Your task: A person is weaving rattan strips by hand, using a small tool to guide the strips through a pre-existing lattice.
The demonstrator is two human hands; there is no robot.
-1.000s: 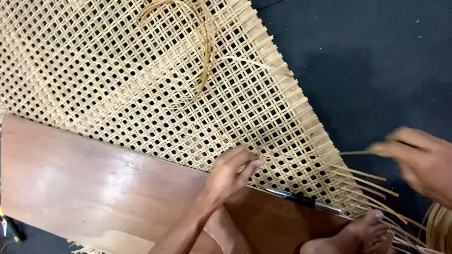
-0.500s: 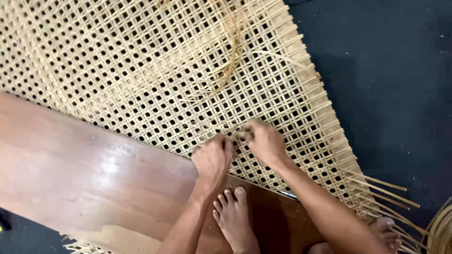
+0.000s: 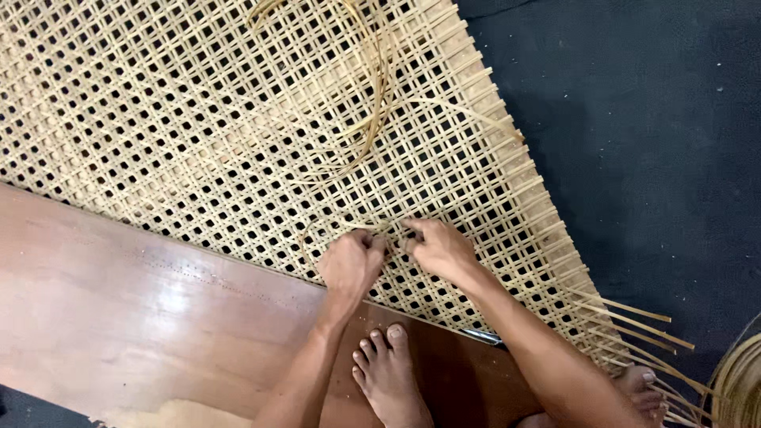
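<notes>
Two hands down on the weave here, both working the same little spot near the lower edge of the cane mat (image 3: 238, 119). My left hand (image 3: 349, 265) is curled into a loose fist with the fingertips pinched down on a thin cane strand (image 3: 372, 143) where it meets the mesh, and my right hand (image 3: 436, 247) sits just beside it, fingers bent and closed on that same strand, thumb tip almost touching the left one. The strand itself is a long loose strip that loops up from the hands across the mat, curves near the top edge and comes back down, lying on top of the open square lattice rather than woven in for most of its run. The mat is spread flat and angled, its right edge fringed with free strip ends (image 3: 634, 317) that stick out over the dark floor (image 3: 650, 143). Along the near edge of the mat lies a reddish-brown wooden board (image 3: 143, 317), pretty glossy, and the mat's lower edge overlaps it. One bare foot (image 3: 388, 372) is planted on the board right below the hands, and toes of the other foot (image 3: 638, 380) peek out at lower right among the fringe. A coil of cane (image 3: 741, 380) shows in the bottom right corner, cut off by the frame.
</notes>
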